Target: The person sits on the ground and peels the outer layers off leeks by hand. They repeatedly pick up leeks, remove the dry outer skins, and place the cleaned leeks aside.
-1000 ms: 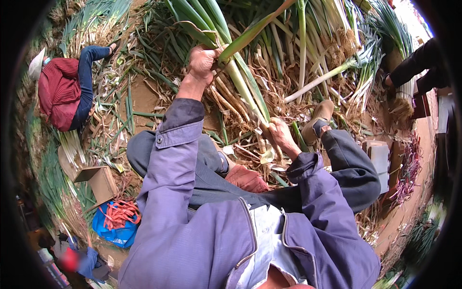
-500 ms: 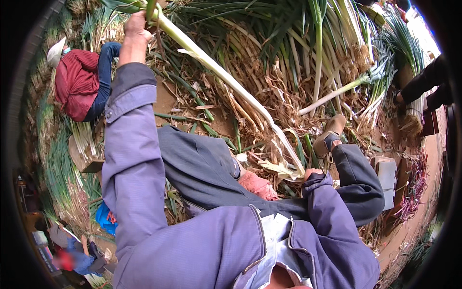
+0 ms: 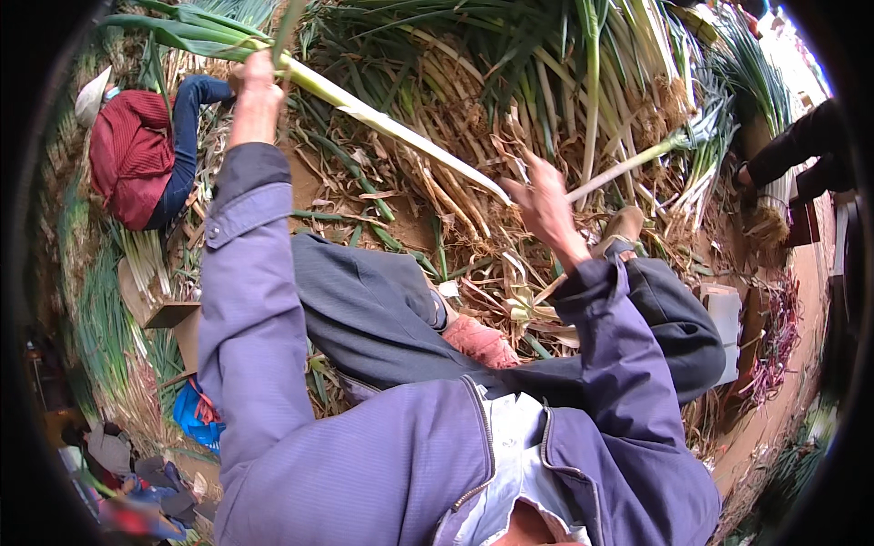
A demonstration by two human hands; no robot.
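Observation:
My left hand (image 3: 259,91), raised at the upper left, is closed around a long green onion (image 3: 391,121) where the green leaves meet the white stalk. The stalk slants down to the right, and its white lower end comes close to my right hand (image 3: 551,207). That hand is held above the litter of dry leaves with thumb and fingers apart; whether it brushes the stalk's tip I cannot tell. Another green onion (image 3: 624,171) with a pale stalk lies just beyond it. Behind them spreads a large heap of green onions (image 3: 446,91).
Peeled dry leaves (image 3: 510,291) litter the ground between my legs. A person in a red top (image 3: 132,159) sits at the left, near a blue bag (image 3: 196,414). Dark sleeves (image 3: 801,150) reach in at the right, above a grey-white box (image 3: 719,332) and reddish strings (image 3: 778,341).
My right hand has risen from beside my knee toward the heap, its fingers now apart. A pale strip that hung to that hand is off the stalk. The left hand has dropped slightly.

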